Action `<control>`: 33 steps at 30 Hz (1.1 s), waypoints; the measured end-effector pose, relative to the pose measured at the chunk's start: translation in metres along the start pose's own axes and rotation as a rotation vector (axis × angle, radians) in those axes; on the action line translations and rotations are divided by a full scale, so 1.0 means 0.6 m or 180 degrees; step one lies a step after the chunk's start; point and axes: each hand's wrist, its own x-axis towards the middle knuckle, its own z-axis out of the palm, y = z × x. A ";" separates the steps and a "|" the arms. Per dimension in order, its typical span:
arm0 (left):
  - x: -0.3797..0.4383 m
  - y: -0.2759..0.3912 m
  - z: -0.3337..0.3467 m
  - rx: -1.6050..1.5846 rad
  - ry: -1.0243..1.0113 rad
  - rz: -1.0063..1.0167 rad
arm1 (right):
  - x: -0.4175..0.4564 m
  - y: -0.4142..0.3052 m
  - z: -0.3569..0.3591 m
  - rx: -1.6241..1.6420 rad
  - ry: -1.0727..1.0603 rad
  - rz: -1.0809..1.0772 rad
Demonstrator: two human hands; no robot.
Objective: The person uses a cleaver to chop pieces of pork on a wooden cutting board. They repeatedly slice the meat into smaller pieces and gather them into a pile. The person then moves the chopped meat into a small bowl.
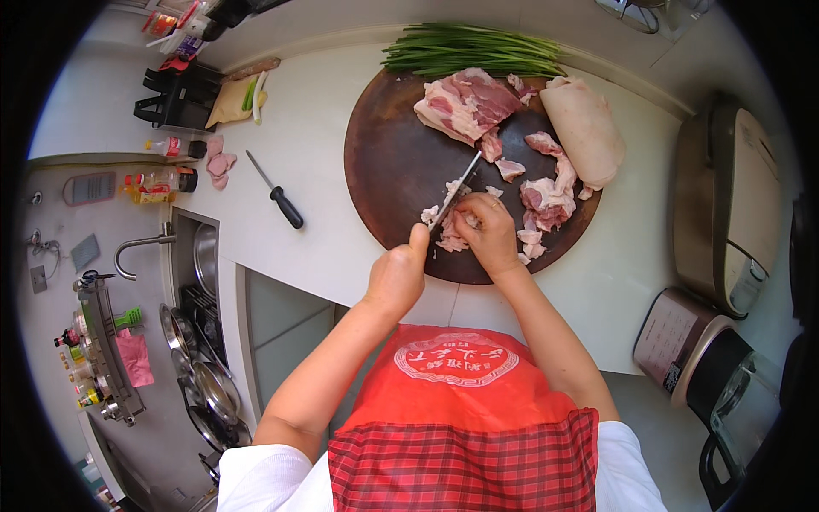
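My left hand (397, 275) grips the handle of a kitchen knife (457, 187), whose narrow blade edge points away over a round, dark wooden chopping board (397, 153). Beside the blade, the bent fingers of my right hand (491, 233) hold down small chopped pieces of raw meat (453, 238), partly hidden by the hand. Farther back on the board lies a large chunk of raw meat (470, 105). To the right are a pale, skin-on piece of meat (582, 131) and fatty trimmings (550, 195). A few loose scraps (510, 169) sit between them.
Long green stalks (473, 51) lie behind the board. On the counter's left are a sharpening steel (275, 192), a pink cloth (219, 163) and a black rack (182, 96). A large countertop appliance (723, 205) and a smaller one (668, 339) stand at right. A sink (205, 256) is at left.
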 end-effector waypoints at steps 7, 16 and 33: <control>-0.038 0.004 -0.050 -0.0402 0.0163 0.0125 | -0.024 -0.044 -0.047 -0.0285 0.0157 0.0189; -0.036 0.016 -0.001 -0.0047 0.0030 0.0028 | -0.065 -0.052 -0.047 -0.0172 0.0074 0.0520; -0.043 0.023 -0.022 -0.0557 0.0655 0.0342 | -0.085 -0.039 -0.036 -0.0419 0.0293 0.0517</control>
